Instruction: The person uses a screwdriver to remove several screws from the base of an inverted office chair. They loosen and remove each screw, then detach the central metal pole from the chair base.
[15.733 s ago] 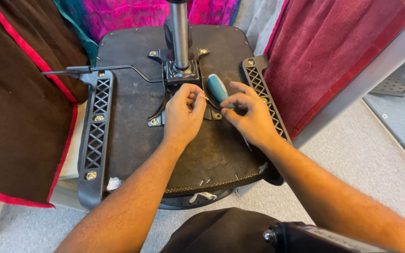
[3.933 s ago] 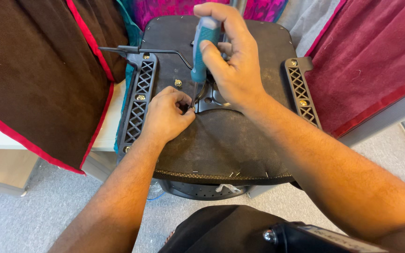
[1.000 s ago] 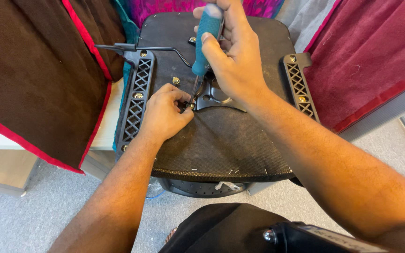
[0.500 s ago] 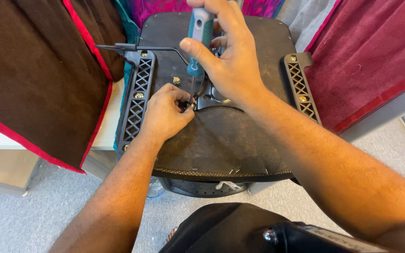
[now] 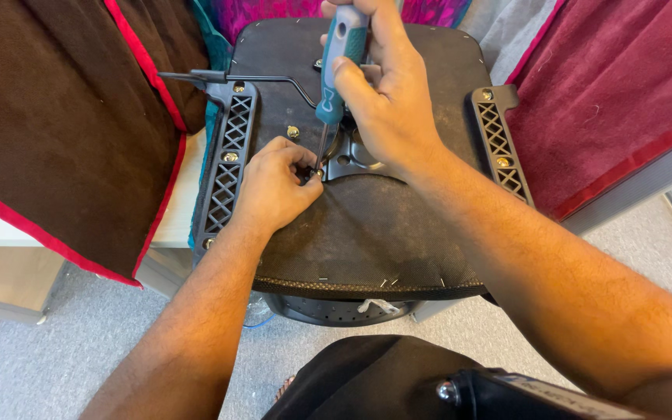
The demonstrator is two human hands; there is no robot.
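Right now screwdriver (image 5: 334, 70) in right hand (image 5: 386, 109), tip btwn left hand (image 5: 274, 190) fingertips (image 5: 306, 173).

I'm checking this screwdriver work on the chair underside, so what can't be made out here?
- Head view: the screw under the screwdriver tip is hidden by the left hand fingers.
- The handle's top is cut off by the upper edge and wrapped by the right hand.
- The centre metal plate is mostly covered by that hand.
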